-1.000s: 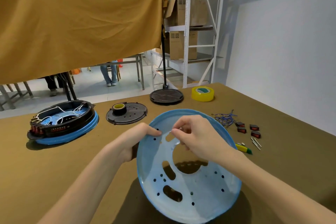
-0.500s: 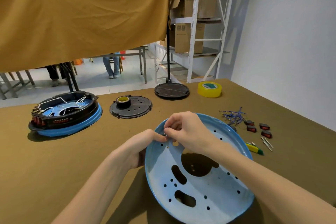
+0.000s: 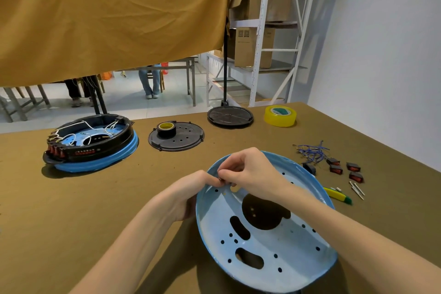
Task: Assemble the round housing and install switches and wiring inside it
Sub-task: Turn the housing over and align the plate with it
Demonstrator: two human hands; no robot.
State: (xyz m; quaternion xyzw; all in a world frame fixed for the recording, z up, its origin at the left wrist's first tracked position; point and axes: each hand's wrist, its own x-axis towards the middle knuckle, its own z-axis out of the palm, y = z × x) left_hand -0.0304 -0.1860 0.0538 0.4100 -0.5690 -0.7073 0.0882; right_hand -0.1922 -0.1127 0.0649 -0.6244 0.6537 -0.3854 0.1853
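Note:
A round blue housing plate with several holes is tilted up off the table in front of me. My left hand grips its left rim, thumb on the inside. My right hand pinches a tiny metal part at a hole near the upper-left rim; the part is mostly hidden by my fingertips. Several red-and-black switches and a bundle of blue wires lie to the right on the table.
A finished black-and-blue housing with white wiring sits at the left. A black cover plate carries a black tape roll. Further back stand a black stand base and a yellow tape roll. A yellow-green tool and pins lie right.
The blue plate has sunk lower and shifted right in view. Both hands have closed in together at the upper-left rim, the right hand still pinching the small part.

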